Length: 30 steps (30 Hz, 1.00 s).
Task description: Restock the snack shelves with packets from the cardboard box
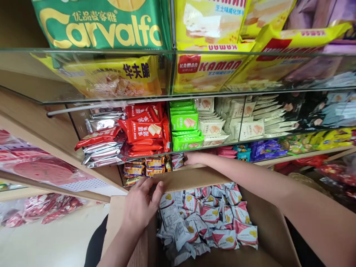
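A person's left hand [141,205] lies flat on the far left corner of a cardboard box [267,222], its grip open, fingers spread and pressing rather than clasping. The right hand [193,158] reaches over the box's raised far flap [194,178] to the front edge of the lowest shelf. That flap hides the right fingers, so whether the grip is closed on anything cannot be told. The hand sits just beside a small clutch of pale wrapped packets [177,161] at the shelf's front edge. The box is pushed up against the shelving and heaped with red-and-white snack packets [211,218] along its far and right sides. Doing this well seems to call for the left palm holding the box steady against the shelf while the right arm works across the flap. The forearm should pass clear of the heap so that nothing is swept out. Space is tight. The upright flap blocks the view into the low compartment, and orange packets [144,165] crowd its left end. One tier up, red packets [144,129], green packets [185,122] and cream packets [239,115] are stacked to the front edge behind glass dividers. Silver-and-red packs [102,148] spill over the left corner and look easy to dislodge. Large yellow bags [205,66] and a green bag [102,26] fill the glass shelves overhead.
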Tool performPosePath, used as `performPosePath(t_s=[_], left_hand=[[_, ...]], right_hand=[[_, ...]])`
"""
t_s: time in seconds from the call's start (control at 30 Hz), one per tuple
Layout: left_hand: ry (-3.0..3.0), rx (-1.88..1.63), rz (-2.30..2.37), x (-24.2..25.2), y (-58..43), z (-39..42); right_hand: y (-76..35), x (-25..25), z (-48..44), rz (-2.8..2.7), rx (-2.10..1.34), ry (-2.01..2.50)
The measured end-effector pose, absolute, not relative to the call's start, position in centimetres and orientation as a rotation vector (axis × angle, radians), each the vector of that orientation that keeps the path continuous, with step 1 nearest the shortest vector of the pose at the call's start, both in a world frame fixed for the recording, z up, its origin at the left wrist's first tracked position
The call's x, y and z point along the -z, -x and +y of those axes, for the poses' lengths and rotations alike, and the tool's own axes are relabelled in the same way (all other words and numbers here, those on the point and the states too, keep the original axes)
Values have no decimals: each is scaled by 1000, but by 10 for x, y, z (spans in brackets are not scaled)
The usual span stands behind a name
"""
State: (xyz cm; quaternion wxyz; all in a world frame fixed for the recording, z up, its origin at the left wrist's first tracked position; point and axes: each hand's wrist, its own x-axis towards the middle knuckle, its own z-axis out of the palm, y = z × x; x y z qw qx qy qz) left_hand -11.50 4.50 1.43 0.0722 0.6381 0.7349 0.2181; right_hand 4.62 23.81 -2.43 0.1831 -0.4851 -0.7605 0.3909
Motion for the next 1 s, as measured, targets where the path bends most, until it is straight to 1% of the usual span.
performPosePath(t_s=[0.1, 0.17, 0.2, 0.23, 0.3, 0.43, 0.5, 0.57, 0.63, 0.7, 0.73, 0.8, 0.9, 1.0], left_hand=[[-1919, -657, 2210, -17, 114, 45], [-1924, -607, 2251, -19, 112, 45], [-1933, -572, 2279, -20, 111, 45], [-1949, -532, 2306, -21, 110, 45], [-2002, -462, 2345, -22, 108, 45], [-2072, -396, 2384, -21, 107, 46], [-2087, -439, 2386, -21, 109, 46], [-2158, -608, 2330, -21, 110, 44], [-2285, -896, 2204, -22, 108, 37], [-2408, -1149, 1978, -21, 99, 27], [-2438, -1207, 1851, -18, 92, 21], [-2393, -1202, 1642, -8, 74, 11], [-2056, -1115, 1610, 14, 44, 1], [-1701, -983, 1580, 28, 18, 2]], right_hand=[[-76, -17, 200, -2380, -986, 1257], [-100, -34, 156, -2592, -611, 943], [-113, -34, 132, -2642, -482, 848], [-124, -27, 108, -2678, -419, 807], [-145, 6, 69, -2767, -410, 850], [-170, 102, 35, -2744, -393, 1286], [-174, 131, 35, -2702, -308, 1355], [-175, 138, 39, -2629, -246, 1446], [-175, 132, 44, -2560, -292, 1548], [-175, 122, 50, -2519, -455, 1594], [-176, 117, 53, -2501, -546, 1599], [-177, 105, 56, -2462, -674, 1598], [-179, 79, 54, -2280, -865, 1458], [-174, 51, 45, -1968, -1252, 1197]])
